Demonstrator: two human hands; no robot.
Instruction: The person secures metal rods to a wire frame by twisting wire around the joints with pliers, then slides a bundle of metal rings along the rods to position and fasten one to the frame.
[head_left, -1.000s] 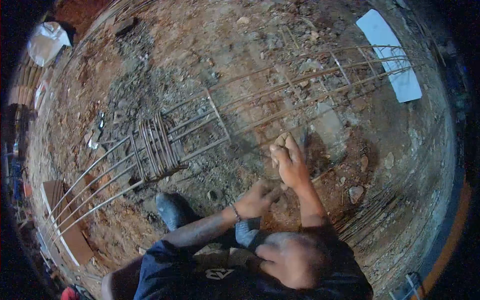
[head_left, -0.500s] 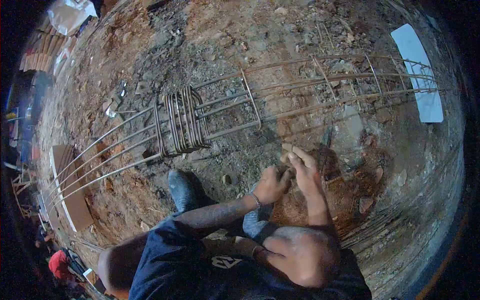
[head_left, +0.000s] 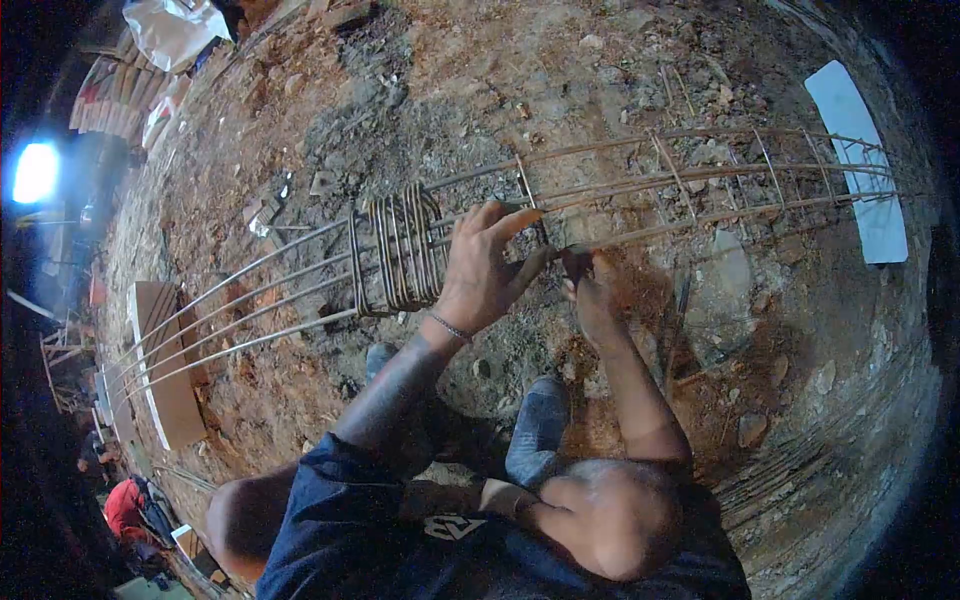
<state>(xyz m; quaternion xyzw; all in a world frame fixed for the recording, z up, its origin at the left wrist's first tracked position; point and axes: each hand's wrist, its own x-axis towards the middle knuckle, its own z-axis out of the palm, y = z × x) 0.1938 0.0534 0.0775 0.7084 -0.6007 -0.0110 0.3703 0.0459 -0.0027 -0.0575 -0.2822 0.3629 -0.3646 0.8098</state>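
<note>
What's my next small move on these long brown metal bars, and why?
Perhaps hold the thin metal hoop against the long brown bar nearest you, because your left hand and right hand come together near where those cross; what your fingers pinch is unclear.

From my remote feed, I could pick out only one marking: a small white logo (head_left: 454,527) on the front of the dark shirt (head_left: 350,510) worn by the person. It seemed to have two joined characters, one rounded like a B or an 8, the other angular and triangular. They were too small and blurred for me to read with certainty.
</note>
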